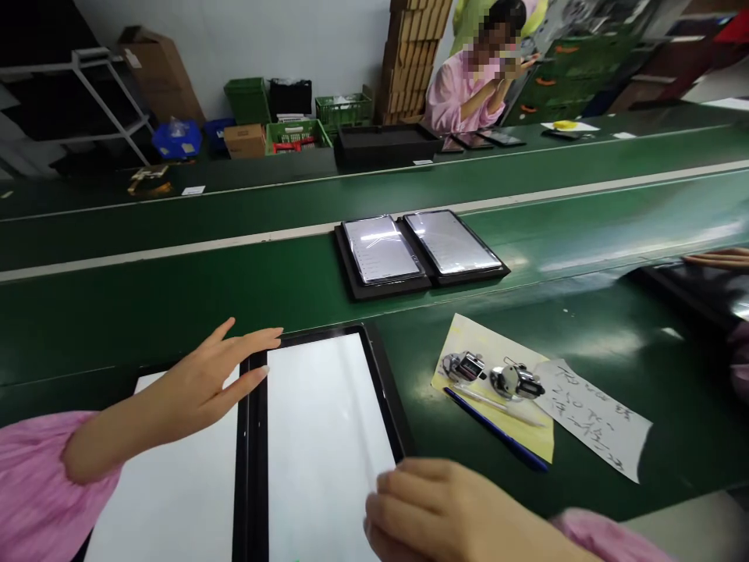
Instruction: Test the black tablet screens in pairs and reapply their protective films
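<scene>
Two tablets with lit white screens lie side by side in front of me, the right tablet [321, 406] and the left tablet [175, 476]. My left hand [204, 378] has its fingers apart. It reaches across the left tablet, and its fingertips are at the upper left corner of the right one. Over the lower right edge of the right tablet is my right hand [433, 507], its fingers curled and pressed together. Their tips are hidden, so I cannot tell what, if anything, they hold. A black tray [389, 398] shows along the right tablet's side.
Farther off, a black tray [383, 294] bears two lit tablets on the green bench. At right, yellow paper [462, 332] carries two tally counters [515, 381] and a blue pen [497, 429], beside a handwritten note [597, 421]. A co-worker's hand [719, 257] appears far right; another person sits opposite.
</scene>
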### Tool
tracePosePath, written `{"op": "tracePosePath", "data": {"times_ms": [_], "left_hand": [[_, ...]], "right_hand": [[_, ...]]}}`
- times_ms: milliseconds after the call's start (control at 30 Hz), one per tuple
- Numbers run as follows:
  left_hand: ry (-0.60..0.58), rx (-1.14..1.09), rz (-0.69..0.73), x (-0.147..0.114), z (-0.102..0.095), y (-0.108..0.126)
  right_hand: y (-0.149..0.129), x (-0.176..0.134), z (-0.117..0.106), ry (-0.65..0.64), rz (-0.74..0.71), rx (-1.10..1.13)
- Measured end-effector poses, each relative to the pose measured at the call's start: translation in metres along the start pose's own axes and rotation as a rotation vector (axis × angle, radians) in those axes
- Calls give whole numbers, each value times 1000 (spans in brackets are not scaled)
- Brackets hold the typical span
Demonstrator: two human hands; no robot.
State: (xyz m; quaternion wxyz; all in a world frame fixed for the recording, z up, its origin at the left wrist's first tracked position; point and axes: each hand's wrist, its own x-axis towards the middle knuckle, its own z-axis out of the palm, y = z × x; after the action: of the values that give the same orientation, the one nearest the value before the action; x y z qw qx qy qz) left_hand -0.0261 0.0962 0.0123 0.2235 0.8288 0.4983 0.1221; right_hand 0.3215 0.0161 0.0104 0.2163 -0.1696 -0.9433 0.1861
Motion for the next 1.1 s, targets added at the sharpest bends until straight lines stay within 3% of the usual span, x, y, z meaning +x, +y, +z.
{"op": "tracePosePath", "data": {"times_ms": [133, 267, 367, 467, 667, 867, 1000, 1100], "left_hand": [[-18, 21, -12, 6, -3, -7], [99, 50, -184, -6, -32, -24], [113, 122, -322, -23, -44, -40], [51, 140, -333, -36, -37, -50], [52, 137, -254, -27, -17, -39], [98, 143, -97, -20, -19, -19], [141, 222, -5, -65, -20, -3], [40, 284, 89, -126, -11, 12]], "right_hand": [[51, 42, -8, 102, -20, 104], [105, 80, -14, 457, 259, 300], [125, 91, -21, 700, 431, 375], [129, 87, -25, 818, 488, 439], [126, 79, -25, 847, 537, 444], [120, 80, -27, 871, 542, 384], [117, 80, -29, 871, 492, 376], [114, 80, -30, 862, 460, 362]]}}
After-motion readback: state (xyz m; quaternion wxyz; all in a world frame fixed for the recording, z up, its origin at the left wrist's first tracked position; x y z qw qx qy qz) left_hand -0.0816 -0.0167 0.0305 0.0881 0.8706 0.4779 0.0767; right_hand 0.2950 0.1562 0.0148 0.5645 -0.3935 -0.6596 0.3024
